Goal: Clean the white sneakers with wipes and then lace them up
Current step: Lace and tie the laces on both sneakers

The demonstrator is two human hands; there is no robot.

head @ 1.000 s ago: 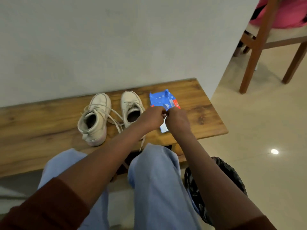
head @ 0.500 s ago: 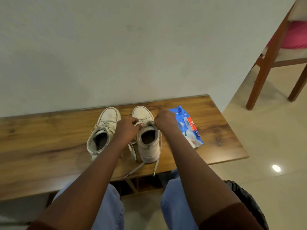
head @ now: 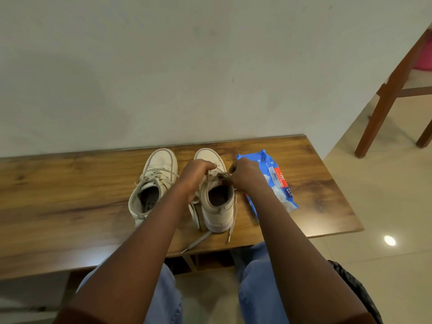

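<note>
Dim warm indoor light, lamp glare (head: pixel 389 240) on the floor (head: pixel 383 202) at four o'clock, wide-angle curve at edges.

A wooden bench (head: pixel 70 195) stands against a plain grey wall (head: pixel 163 66), a wooden chair (head: pixel 385 97) on glossy floor tiles (head: pixel 385 206).

We saw that the sneakers (head: pixel 161 160) were off-white, dark grey inside, with pale cream laces (head: pixel 196 242). The wipes pack (head: pixel 273 178) was bright blue with a red-orange band and white print. The bench (head: pixel 70 195) was warm brown wood streaked with darker grain. The wall (head: pixel 187 66) was a flat pale grey, the floor (head: pixel 385 206) glossy cream tile. Our jeans (head: pixel 259 288) were light blue and our sleeves (head: pixel 77 318) rust brown. The chair (head: pixel 383 99) was reddish brown.
</note>
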